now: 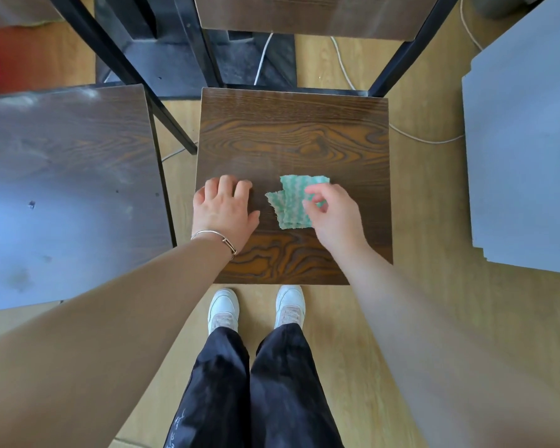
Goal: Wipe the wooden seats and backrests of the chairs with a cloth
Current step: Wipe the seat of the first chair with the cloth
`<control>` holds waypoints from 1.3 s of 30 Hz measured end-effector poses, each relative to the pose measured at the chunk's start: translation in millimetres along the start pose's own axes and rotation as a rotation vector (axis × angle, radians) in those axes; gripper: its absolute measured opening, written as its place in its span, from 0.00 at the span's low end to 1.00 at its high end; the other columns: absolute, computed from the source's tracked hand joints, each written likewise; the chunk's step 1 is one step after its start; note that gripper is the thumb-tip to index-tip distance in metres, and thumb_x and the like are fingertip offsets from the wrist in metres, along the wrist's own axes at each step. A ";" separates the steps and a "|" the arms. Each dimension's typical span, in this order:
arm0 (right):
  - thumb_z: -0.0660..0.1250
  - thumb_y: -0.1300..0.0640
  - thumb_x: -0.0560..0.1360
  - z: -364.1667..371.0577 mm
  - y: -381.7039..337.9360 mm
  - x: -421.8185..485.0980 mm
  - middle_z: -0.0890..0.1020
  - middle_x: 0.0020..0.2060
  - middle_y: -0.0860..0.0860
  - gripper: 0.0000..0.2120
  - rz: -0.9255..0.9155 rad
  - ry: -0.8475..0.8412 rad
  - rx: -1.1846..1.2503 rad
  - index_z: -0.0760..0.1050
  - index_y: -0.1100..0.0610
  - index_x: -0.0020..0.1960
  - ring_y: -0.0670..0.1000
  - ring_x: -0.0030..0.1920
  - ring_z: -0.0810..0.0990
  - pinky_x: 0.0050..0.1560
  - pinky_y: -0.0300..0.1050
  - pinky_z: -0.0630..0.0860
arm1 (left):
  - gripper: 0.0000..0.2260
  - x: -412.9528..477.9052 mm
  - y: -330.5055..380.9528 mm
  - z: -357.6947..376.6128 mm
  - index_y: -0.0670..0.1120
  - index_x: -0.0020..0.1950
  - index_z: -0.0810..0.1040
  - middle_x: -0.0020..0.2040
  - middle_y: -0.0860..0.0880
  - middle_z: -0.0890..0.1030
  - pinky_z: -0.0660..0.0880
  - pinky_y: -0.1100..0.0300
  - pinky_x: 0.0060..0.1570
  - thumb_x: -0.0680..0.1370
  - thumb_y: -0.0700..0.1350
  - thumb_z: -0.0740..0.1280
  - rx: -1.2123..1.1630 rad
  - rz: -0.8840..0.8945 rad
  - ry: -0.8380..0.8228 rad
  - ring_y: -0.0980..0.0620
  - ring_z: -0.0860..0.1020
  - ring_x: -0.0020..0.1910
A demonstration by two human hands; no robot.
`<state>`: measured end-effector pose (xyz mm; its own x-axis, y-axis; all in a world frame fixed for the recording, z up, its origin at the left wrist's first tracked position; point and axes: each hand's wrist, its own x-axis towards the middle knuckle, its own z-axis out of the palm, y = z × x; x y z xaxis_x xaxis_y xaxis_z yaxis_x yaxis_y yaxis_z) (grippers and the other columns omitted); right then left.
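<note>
backrest (304,17) cut off at 12 o'clock edge. right hand (333,215) covers cloth (291,202) right side, grip unclear. second seat (68,189) cropped at 9 o'clock, glare hides grain.

Seat (291,130) under my hands: dark wood-grain, smooth, slight sheen toward far edge. Cloth (291,205) near seat's front edge: green-and-white woven fabric, nubbly, frayed edges. Neighbouring seat (65,189) at my left: same wood grain, glossier, heavy glare, a few marks. Chair frame (408,50): black metal, matt. Floor (427,195): pale wood-look boards, smooth. Bracelet (214,236) on my left wrist: thin shiny metal.
</note>
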<state>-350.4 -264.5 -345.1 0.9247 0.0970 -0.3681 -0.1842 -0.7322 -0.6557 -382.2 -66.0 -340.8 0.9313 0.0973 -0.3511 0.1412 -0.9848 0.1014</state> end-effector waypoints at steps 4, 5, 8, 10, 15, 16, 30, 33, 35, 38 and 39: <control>0.69 0.53 0.76 19.1 13.2 3.0 0.74 0.57 0.48 0.15 -0.262 -0.056 -0.386 0.77 0.51 0.63 0.51 0.51 0.78 0.50 0.48 0.80 | 0.24 0.9 -9.3 1.8 0.52 0.70 0.64 0.66 0.46 0.68 0.65 0.46 0.64 0.78 0.59 0.62 0.009 -0.020 -0.014 0.42 0.65 0.65; 0.68 0.54 0.77 21.5 13.1 6.3 0.75 0.55 0.49 0.14 -0.286 -0.050 -0.415 0.78 0.52 0.62 0.51 0.50 0.78 0.50 0.49 0.80 | 0.23 1.4 -11.4 1.8 0.52 0.70 0.65 0.66 0.46 0.68 0.65 0.46 0.64 0.78 0.59 0.62 0.004 -0.027 -0.013 0.42 0.65 0.65; 0.66 0.59 0.77 18.8 5.4 33.2 0.78 0.51 0.52 0.08 -0.285 -0.004 -0.346 0.81 0.57 0.54 0.55 0.48 0.79 0.47 0.49 0.78 | 0.23 5.2 -17.3 0.7 0.52 0.70 0.65 0.66 0.47 0.68 0.65 0.46 0.63 0.77 0.59 0.62 -0.009 -0.036 -0.005 0.43 0.65 0.64; 0.64 0.60 0.77 5.9 -4.3 65.8 0.78 0.52 0.53 0.08 -0.229 0.099 -0.287 0.81 0.58 0.51 0.55 0.49 0.78 0.49 0.48 0.76 | 0.24 11.9 -21.8 -0.6 0.52 0.70 0.65 0.65 0.47 0.68 0.65 0.46 0.63 0.77 0.59 0.62 -0.017 -0.046 0.004 0.43 0.65 0.64; 0.64 0.57 0.78 -46.0 -26.3 161.4 0.78 0.57 0.54 0.10 -0.089 0.328 -0.291 0.81 0.57 0.56 0.54 0.54 0.78 0.54 0.43 0.74 | 0.24 40.1 -31.1 -7.3 0.52 0.69 0.65 0.65 0.45 0.68 0.64 0.46 0.64 0.76 0.60 0.62 -0.041 -0.091 0.035 0.42 0.65 0.64; 0.64 0.57 0.78 -51.8 -27.2 177.5 0.78 0.58 0.55 0.11 -0.069 0.325 -0.297 0.80 0.56 0.58 0.54 0.55 0.78 0.55 0.44 0.75 | 0.24 44.9 -31.8 -8.4 0.52 0.69 0.65 0.65 0.45 0.68 0.64 0.46 0.64 0.77 0.60 0.62 -0.037 -0.090 0.038 0.42 0.65 0.64; 0.66 0.54 0.79 51.0 -91.4 182.4 0.79 0.58 0.52 0.11 -0.117 0.319 -0.260 0.80 0.55 0.59 0.48 0.56 0.79 0.50 0.35 0.74 | 0.24 38.3 -69.7 4.9 0.52 0.69 0.67 0.66 0.48 0.68 0.64 0.46 0.65 0.76 0.60 0.62 -0.106 -0.112 0.084 0.43 0.65 0.65; 0.67 0.53 0.78 81.2 -121.5 179.2 0.79 0.58 0.51 0.11 -0.156 0.276 -0.231 0.80 0.55 0.59 0.49 0.57 0.79 0.54 0.38 0.77 | 0.23 37.2 -83.5 3.2 0.53 0.69 0.66 0.67 0.48 0.68 0.63 0.45 0.66 0.77 0.60 0.62 -0.110 -0.128 0.089 0.43 0.64 0.66; 0.67 0.53 0.78 100.0 -139.4 178.5 0.79 0.59 0.51 0.11 -0.190 0.230 -0.221 0.80 0.55 0.59 0.49 0.57 0.78 0.55 0.39 0.78 | 0.23 37.6 -93.7 0.2 0.52 0.69 0.66 0.68 0.48 0.67 0.63 0.45 0.67 0.77 0.60 0.61 -0.119 -0.139 0.089 0.43 0.64 0.67; 0.68 0.52 0.77 115.6 -154.5 178.4 0.79 0.58 0.51 0.12 -0.189 0.205 -0.213 0.79 0.54 0.59 0.49 0.57 0.79 0.53 0.38 0.78 | 0.23 38.5 -112.6 -4.9 0.53 0.69 0.65 0.68 0.48 0.67 0.62 0.46 0.66 0.77 0.60 0.61 -0.108 -0.143 0.087 0.43 0.64 0.67; 0.69 0.52 0.77 115.7 -154.6 178.9 0.79 0.58 0.51 0.12 -0.175 0.201 -0.217 0.79 0.54 0.58 0.49 0.57 0.79 0.52 0.38 0.78 | 0.23 39.1 -117.7 -6.3 0.53 0.70 0.65 0.68 0.48 0.67 0.63 0.46 0.66 0.77 0.60 0.61 -0.103 -0.138 0.084 0.43 0.64 0.67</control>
<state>-195.0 -55.9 -385.9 0.9871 0.1149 -0.1112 0.0382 -0.8446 -0.5341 -360.2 54.6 -360.6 0.9248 0.2467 -0.2895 0.2994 -0.9416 0.1541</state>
